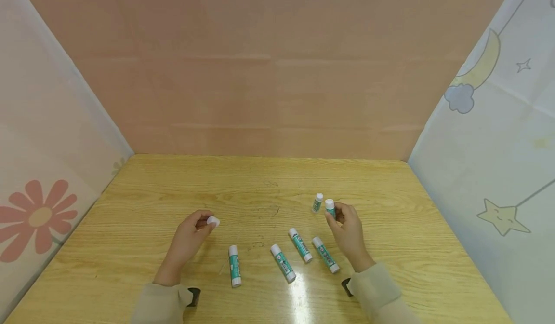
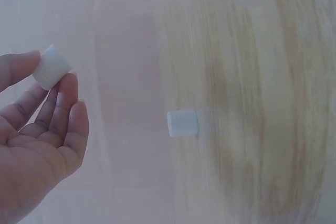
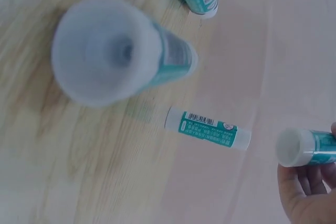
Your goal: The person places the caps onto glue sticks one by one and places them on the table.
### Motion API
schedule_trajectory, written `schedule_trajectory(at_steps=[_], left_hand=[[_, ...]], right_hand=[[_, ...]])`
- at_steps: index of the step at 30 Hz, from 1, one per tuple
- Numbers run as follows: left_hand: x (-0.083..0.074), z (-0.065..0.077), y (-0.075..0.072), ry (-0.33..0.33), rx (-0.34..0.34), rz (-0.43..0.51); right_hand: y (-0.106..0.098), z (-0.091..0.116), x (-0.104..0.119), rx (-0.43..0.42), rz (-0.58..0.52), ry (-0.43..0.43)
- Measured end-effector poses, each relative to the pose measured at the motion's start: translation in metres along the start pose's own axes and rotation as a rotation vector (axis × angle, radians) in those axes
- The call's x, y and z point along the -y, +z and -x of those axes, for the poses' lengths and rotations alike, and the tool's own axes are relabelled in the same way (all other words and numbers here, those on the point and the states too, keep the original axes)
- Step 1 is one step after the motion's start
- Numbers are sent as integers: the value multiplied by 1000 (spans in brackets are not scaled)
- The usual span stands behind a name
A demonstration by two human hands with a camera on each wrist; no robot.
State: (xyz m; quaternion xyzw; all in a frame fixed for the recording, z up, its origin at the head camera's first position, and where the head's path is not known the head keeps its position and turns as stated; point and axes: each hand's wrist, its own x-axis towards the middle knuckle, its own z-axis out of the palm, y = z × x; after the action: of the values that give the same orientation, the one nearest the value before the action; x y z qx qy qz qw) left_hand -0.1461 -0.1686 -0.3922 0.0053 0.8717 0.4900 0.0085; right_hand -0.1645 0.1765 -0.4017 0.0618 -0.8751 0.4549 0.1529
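Note:
My left hand [image 1: 186,239] pinches a short white cap [image 2: 51,67] between thumb and fingertips, above the left part of the table. In the left wrist view, another short white cylinder [image 2: 182,123] appears to the right of that hand. My right hand [image 1: 348,230] grips a green-and-white glue stick [image 1: 330,208] with its white end up; the fingers hide part of its body. Just left of it, a second glue stick [image 1: 318,202] stands upright. Seen from the right wrist, the held glue stick [image 3: 307,148] turns its white end toward the camera.
Several glue sticks lie on the wooden table [image 1: 173,179] near the front: one [image 1: 234,266] by the left forearm, another [image 1: 283,263] at the middle, others [image 1: 300,245] closer to the right hand. A pinkish-brown backdrop [image 1: 273,73] and patterned side sheets [image 1: 498,169] enclose the table.

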Motion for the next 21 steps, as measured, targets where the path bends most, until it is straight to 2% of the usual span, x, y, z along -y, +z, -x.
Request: schedule_trajectory(at_steps=[6,13,15,18,21], left_hand=[[-4,2,1,25,-12,13],[-7,3,2,35,-18,6],[-9,4,3,46,-26,9],[-11,3,4,57,-33,19],[-11,2,6,63,-30,26]], right_hand=[[3,2,5,-29,-15,-26],[6,5,12,-58,-81,-39],[8,5,15,-64,-97,-54],[7,7,30,-76,-97,-91],[11,7,29,-76,-98,-116]])
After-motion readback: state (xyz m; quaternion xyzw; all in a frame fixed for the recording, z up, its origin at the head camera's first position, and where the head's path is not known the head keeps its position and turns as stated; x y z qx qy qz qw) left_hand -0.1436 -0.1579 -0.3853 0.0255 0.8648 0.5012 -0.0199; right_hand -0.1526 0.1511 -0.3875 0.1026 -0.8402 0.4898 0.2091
